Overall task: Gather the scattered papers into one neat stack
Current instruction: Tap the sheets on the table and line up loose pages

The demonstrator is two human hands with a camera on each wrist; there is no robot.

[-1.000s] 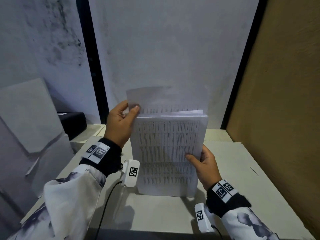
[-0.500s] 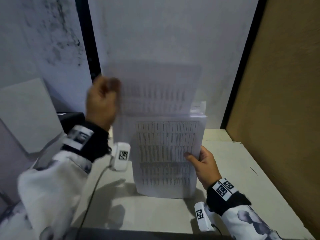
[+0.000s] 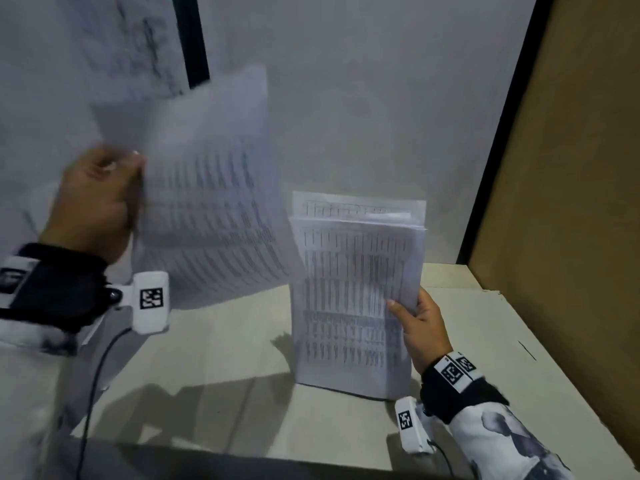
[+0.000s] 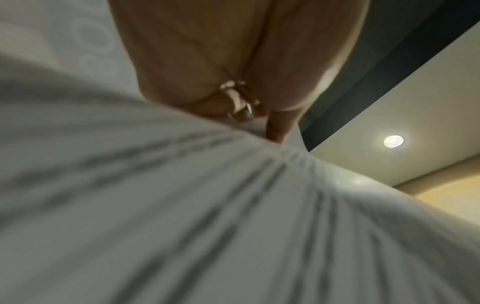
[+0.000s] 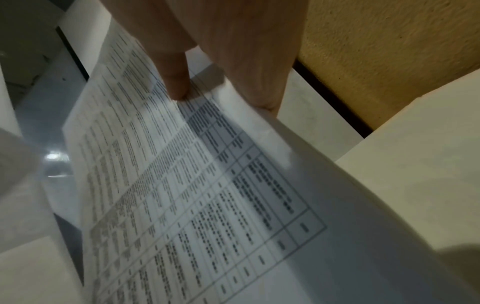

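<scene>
A stack of printed papers [image 3: 349, 299] stands upright on its bottom edge on the pale table [image 3: 225, 358]. My right hand [image 3: 420, 327] grips its right edge, thumb on the front page; the right wrist view shows that thumb [image 5: 174, 76] pressing the printed stack [image 5: 197, 185]. My left hand [image 3: 100, 199] pinches the left edge of one loose printed sheet [image 3: 211, 202], held in the air up and to the left of the stack, blurred. In the left wrist view the fingers [image 4: 280, 123] clamp the sheet [image 4: 207, 226], which fills the lower frame.
A white wall [image 3: 363, 98] with a black vertical strip [image 3: 190, 39] stands behind the table. A brown board [image 3: 571, 202] closes off the right side. The table's front edge [image 3: 242, 455] runs near the bottom. A cable [image 3: 93, 382] hangs from the left wrist.
My left hand has pulled one sheet out of the stack and swung it up and to the left, apart from the rest. My right hand keeps its grip on the standing stack.
</scene>
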